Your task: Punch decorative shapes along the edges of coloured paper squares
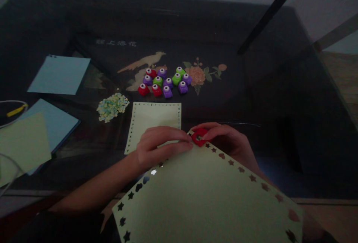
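A large pale green sheet of paper (207, 194) is raised close to me, with star, heart and leaf-like holes along its edges. My left hand (165, 142) pinches this sheet near its far corner. In my right hand (229, 138) is a small red craft punch (199, 137), gripped at that same corner with the paper's edge at it. Part of the punch is hidden by the fingers and the paper. Just beyond my left hand, a smaller pale green sheet (156, 118) lies flat, small holes running along its border.
Several red, purple and green craft punches (167, 82) stand clustered mid-table. Left of them is a heap of paper cut-outs (112, 107). Blue sheets (60, 75) and a yellow-green sheet (25, 146) lie at the left, near a white cable (13, 102). A dark pole (268, 19) slants at the right.
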{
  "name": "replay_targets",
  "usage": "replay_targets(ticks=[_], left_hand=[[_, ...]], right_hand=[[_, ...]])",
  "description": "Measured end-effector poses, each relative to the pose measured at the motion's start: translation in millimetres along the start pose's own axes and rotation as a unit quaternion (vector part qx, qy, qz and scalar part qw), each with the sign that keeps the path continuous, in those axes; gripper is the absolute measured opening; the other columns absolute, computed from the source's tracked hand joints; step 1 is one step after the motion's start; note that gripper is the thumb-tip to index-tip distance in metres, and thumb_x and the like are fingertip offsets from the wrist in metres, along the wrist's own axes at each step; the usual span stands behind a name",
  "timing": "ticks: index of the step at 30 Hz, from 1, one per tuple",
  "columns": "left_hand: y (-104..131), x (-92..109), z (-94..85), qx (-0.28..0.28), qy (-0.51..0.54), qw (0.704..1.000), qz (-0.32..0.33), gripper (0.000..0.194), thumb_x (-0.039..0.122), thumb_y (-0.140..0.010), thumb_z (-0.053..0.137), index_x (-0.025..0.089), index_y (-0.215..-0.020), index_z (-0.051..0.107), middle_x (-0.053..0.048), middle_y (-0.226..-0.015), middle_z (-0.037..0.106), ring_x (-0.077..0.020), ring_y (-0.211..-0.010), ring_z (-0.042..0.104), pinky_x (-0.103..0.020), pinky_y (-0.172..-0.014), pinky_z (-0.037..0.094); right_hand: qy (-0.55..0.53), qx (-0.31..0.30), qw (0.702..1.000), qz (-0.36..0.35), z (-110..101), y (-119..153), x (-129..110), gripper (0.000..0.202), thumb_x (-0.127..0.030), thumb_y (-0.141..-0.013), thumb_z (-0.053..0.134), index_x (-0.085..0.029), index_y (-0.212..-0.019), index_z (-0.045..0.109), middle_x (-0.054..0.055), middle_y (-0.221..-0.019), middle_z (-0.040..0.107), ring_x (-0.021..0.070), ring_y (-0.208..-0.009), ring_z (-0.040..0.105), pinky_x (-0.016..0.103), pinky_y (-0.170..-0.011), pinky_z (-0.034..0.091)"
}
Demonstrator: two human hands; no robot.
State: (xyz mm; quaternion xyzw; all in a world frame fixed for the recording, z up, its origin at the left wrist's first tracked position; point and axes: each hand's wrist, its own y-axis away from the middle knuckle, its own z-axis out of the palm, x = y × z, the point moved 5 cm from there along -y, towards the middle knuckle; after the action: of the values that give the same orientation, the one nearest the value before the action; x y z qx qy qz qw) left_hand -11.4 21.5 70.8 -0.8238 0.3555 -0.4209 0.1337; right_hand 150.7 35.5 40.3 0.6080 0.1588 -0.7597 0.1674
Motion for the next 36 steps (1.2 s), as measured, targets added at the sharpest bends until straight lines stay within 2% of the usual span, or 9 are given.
replay_targets(ticks=[5, 12, 22, 32, 36], left_hand=[[-1.2, -2.0, 2.3, 0.044, 0.053, 0.997, 0.027, 0.011, 0.016, -0.084, 0.057, 0.014, -0.090, 0.066, -0.005, -0.085, 0.070, -0.0133, -0.082, 0.066, -0.023, -0.074, 0.055], [-4.2, -1.0, 3.4, 0.016, 0.043, 0.999, 0.019, 0.012, 0.018, -0.086, 0.053, 0.016, -0.086, 0.065, -0.005, -0.083, 0.069, -0.0123, -0.077, 0.065, -0.022, -0.071, 0.055], [-5.3, -0.7, 2.2, 0.000, 0.057, 0.998, 0.009, 0.007, 0.017, -0.084, 0.057, 0.017, -0.085, 0.064, -0.004, -0.078, 0.068, -0.0137, -0.078, 0.066, -0.024, -0.071, 0.056], [3.4, 0.3, 7.8, -0.010, -0.002, 1.000, -0.002, 0.018, 0.017, -0.089, 0.047, 0.020, -0.097, 0.063, -0.003, -0.089, 0.067, -0.0120, -0.082, 0.064, -0.022, -0.072, 0.053], [4.4, -1.5, 10.3, -0.004, -0.005, 1.000, -0.003, 0.016, 0.019, -0.089, 0.048, 0.020, -0.095, 0.063, -0.002, -0.086, 0.066, -0.0115, -0.080, 0.063, -0.022, -0.071, 0.052]], right_hand=[[-0.016, 0.002, 1.000, 0.024, -2.1, 1.2, 7.2, 0.021, -0.018, -0.074, 0.071, -0.024, -0.092, 0.063, 0.006, -0.113, 0.063, 0.0190, -0.103, 0.061, 0.035, -0.086, 0.051], [-0.021, 0.007, 0.998, 0.059, 0.5, 1.6, 8.2, 0.020, -0.022, -0.074, 0.071, -0.024, -0.091, 0.061, 0.006, -0.114, 0.064, 0.0204, -0.105, 0.061, 0.037, -0.088, 0.051], [-0.044, -0.027, 0.994, 0.100, 1.9, 2.4, 10.0, 0.019, -0.023, -0.075, 0.070, -0.024, -0.090, 0.060, 0.005, -0.118, 0.063, 0.0199, -0.108, 0.060, 0.037, -0.088, 0.051], [-0.022, -0.002, 0.996, 0.089, 2.7, 4.8, 7.9, 0.016, -0.026, -0.074, 0.071, -0.024, -0.088, 0.062, 0.006, -0.114, 0.064, 0.0214, -0.110, 0.058, 0.039, -0.088, 0.051], [-0.022, -0.024, 0.996, 0.086, 2.5, 4.0, 7.2, 0.016, -0.023, -0.075, 0.070, -0.024, -0.089, 0.062, 0.006, -0.117, 0.063, 0.0206, -0.109, 0.059, 0.038, -0.088, 0.052]])
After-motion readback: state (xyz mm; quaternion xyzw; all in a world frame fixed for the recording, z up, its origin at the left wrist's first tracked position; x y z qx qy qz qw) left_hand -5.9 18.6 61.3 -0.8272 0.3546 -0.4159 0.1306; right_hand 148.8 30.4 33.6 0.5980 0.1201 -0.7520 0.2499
